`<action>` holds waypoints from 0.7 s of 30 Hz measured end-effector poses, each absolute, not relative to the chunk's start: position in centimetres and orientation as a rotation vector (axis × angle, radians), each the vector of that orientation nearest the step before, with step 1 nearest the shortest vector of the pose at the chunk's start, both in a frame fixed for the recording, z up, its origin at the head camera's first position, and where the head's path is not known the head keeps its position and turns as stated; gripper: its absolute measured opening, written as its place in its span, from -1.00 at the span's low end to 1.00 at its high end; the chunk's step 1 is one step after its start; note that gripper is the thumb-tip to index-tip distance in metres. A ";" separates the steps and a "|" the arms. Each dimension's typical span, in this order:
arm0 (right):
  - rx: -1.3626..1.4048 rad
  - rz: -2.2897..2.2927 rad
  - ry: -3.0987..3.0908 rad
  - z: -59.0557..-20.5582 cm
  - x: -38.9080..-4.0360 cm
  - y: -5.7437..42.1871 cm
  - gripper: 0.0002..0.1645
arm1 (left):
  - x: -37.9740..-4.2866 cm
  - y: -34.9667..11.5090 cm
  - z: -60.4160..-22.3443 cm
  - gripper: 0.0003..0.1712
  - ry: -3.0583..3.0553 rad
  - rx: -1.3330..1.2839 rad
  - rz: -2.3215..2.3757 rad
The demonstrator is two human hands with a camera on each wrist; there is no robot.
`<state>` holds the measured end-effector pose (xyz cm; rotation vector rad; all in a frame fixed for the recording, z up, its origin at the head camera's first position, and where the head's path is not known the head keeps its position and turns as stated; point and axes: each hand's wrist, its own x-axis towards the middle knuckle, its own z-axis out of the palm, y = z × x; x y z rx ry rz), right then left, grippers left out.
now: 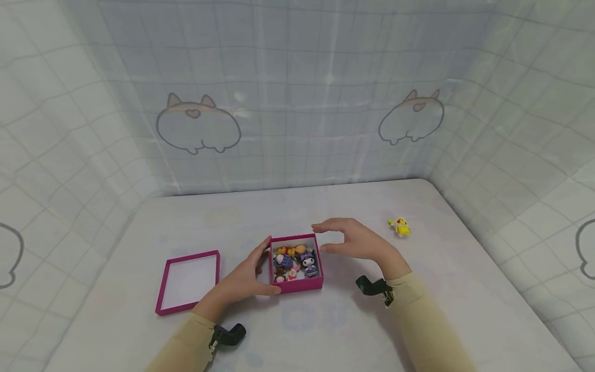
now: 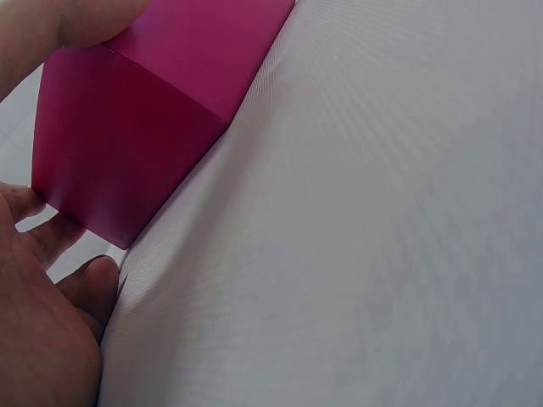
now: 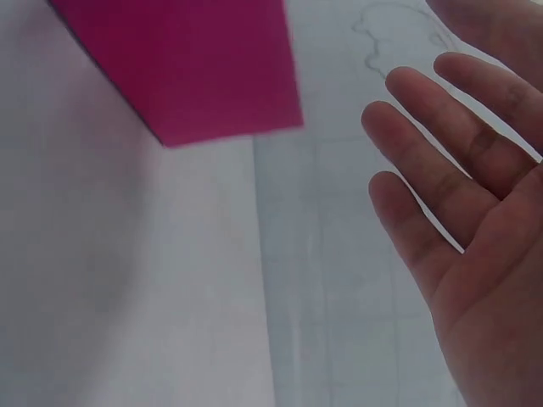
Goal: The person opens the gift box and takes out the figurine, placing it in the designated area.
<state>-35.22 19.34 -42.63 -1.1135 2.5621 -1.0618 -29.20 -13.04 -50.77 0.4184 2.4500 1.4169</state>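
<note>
A magenta box without a cover sits mid-table, packed with several small figurines, among them a purple-and-white one and a yellow-orange one. My left hand holds the box at its left side, thumb at the front corner and fingertips by the back corner. The left wrist view shows the thumb against the magenta wall. Just off the box's right side, my right hand hovers with spread fingers and nothing in it. Its palm and separated fingers show in the right wrist view.
A magenta-rimmed lid lies on the table, left of my left hand. Farther right, beyond my right hand, is a small yellow-and-white figurine. Pale grid-patterned curtains with cartoon animal outlines enclose the table at the back and sides.
</note>
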 end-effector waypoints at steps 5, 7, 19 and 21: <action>-1.178 -0.986 2.551 -43.1 -35.0 17.9 -0.38 | -29.3 -12.9 -50.6 0.51 2.436 0.429 1.431; -1.208 -0.948 2.547 -43.3 -35.0 17.3 -0.39 | -29.3 -12.9 -50.5 0.50 2.430 0.433 1.435; -1.484 -0.643 2.455 -44.0 -35.8 12.8 -0.42 | -29.2 -13.0 -50.5 0.45 2.410 0.483 1.461; -1.504 -0.612 2.443 -44.1 -35.9 12.2 -0.43 | -29.1 -13.1 -50.5 0.45 2.410 0.488 1.460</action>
